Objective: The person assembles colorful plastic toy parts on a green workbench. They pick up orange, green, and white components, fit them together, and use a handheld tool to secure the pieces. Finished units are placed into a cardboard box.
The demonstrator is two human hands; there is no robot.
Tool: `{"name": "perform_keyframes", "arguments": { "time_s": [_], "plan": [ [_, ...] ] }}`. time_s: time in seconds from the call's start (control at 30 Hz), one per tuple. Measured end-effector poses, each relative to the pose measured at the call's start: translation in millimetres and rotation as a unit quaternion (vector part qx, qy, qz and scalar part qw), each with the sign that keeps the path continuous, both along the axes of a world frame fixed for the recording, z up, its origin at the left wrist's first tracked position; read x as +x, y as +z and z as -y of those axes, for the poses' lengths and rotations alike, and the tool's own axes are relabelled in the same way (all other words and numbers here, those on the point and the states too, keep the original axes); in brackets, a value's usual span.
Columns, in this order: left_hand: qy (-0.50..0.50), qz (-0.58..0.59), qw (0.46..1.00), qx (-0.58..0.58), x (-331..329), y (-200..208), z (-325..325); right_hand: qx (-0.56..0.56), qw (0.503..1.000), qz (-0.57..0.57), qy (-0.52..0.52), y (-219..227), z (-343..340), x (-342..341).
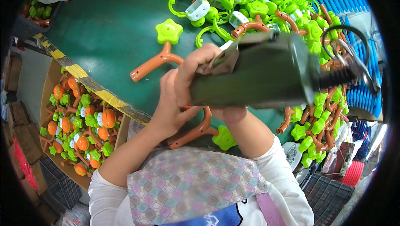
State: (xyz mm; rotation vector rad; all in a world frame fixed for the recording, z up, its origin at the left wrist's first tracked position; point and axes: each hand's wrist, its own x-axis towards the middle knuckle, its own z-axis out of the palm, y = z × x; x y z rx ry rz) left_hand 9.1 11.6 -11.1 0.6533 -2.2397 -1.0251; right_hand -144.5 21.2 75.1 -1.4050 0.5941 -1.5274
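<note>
A dark green electric screwdriver (258,74), blurred and with its cable end toward me, fills the middle. My right hand (235,114) is closed round it, mostly hidden behind its body. Close against the tool's left side is my left hand (168,99), its fingers curled and thumb bent inward. What it grips is hidden, though a bit of orange-brown shows by the thumb. Just below lies a brown forked branch piece (187,137) with a green star (225,138). Beyond the left hand rests another branch piece (152,64), tipped with a green star (168,31).
Green, white and brown plastic parts (250,7) pile up at the far side and right of the green table (100,30). A carton (121,136) of orange-green assemblies stands at the left, beyond a taped edge (93,86). A metal hook (354,59) hangs from the tool's tail.
</note>
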Motion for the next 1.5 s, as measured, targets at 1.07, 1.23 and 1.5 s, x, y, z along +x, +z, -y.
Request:
{"name": "perform_keyframes", "arguments": {
  "time_s": [1.07,1.23,1.5],
  "plan": [
    [-0.034,-0.038,0.992,-0.112,-1.7,48.3,16.8,-0.108,0.972,0.137,-0.158,20.5,-62.8,-36.2],
    [0.031,-0.016,0.973,-0.228,6.5,55.1,26.7,-0.121,0.975,0.115,-0.145,20.7,-39.6,-22.3],
    [0.1,-0.028,0.959,-0.262,6.8,38.6,24.1,-0.095,0.981,0.081,-0.145,19.1,-31.3,-15.5]
  ]
}}
